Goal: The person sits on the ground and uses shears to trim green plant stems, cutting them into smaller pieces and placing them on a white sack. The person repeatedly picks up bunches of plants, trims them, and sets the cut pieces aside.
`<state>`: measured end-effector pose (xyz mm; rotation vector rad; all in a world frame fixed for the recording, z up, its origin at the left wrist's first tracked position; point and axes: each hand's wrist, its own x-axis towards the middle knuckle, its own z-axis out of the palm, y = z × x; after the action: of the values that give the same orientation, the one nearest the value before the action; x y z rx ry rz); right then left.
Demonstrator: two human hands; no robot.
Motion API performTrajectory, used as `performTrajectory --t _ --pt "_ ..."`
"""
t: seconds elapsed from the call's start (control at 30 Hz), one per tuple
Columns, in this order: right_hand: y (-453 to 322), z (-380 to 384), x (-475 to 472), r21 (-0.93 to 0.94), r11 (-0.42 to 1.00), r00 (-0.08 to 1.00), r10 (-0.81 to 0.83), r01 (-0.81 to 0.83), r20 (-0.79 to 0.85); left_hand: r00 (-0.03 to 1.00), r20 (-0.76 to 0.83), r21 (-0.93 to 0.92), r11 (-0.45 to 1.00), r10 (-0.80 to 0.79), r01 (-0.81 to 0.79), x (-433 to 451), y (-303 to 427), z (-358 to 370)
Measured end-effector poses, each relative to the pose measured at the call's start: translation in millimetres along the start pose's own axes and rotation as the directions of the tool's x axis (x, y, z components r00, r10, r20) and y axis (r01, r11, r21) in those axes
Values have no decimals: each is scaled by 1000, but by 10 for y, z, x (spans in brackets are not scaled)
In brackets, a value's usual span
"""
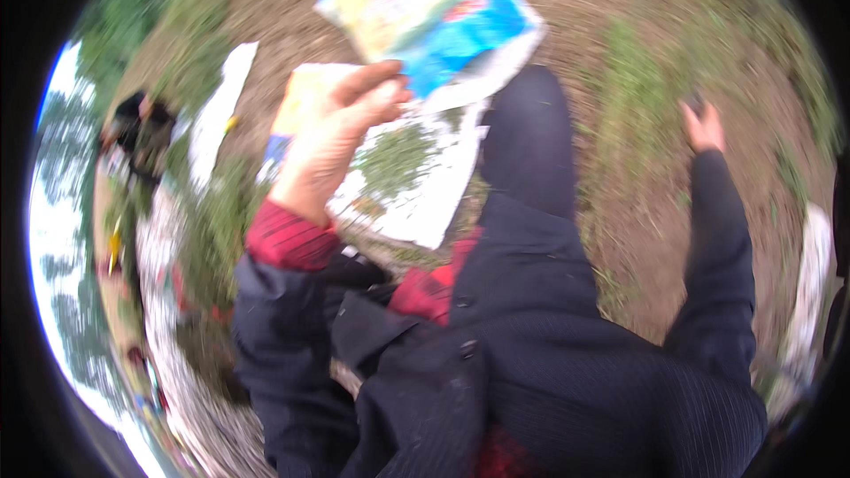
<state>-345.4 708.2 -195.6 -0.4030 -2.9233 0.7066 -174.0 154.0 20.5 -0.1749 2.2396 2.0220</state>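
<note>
My left hand [345,119] reaches forward, its thumb and fingers pinching the edge of a printed plastic sack [431,20] in blue, yellow and white. Below that printed part spreads a white sheet-like surface [425,212] with green plant bits [398,159] on it. Whether it belongs to the same sack I cannot tell. Out to the right, my right hand [707,129] is low over the grass and soil, closed around a small dark object [696,105]. Blur hides what that object is.
My bent knee [531,126] is right beside the sack. Bare soil [637,265] and grass tufts [624,93] lie to the right. On the left are a white strip [222,113], a long pale sheet [163,265] and a dark-clothed person [143,133] farther off.
</note>
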Motion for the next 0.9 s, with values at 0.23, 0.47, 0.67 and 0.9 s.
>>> performTrajectory --t 0.23,0.47,0.67,0.9 --pt "1101 998 659 93 993 994 84 -77 -77 885 -464 -130 988 18 -88 -1773 -523 -809" --pt "-410 1132 974 370 926 997 63 -73 39 233 -954 -207 977 -191 -45 -3298 -1869 -1554" --pt "-1568 1093 1307 289 895 936 -353 339 -3 301 -946 195 535 -118 822 -4094 -3535 -2083" --pt "-2502 1172 981 546 777 901 -425 314 85 152 -986 106 437 -71 893 -3851 -4040 -2668"
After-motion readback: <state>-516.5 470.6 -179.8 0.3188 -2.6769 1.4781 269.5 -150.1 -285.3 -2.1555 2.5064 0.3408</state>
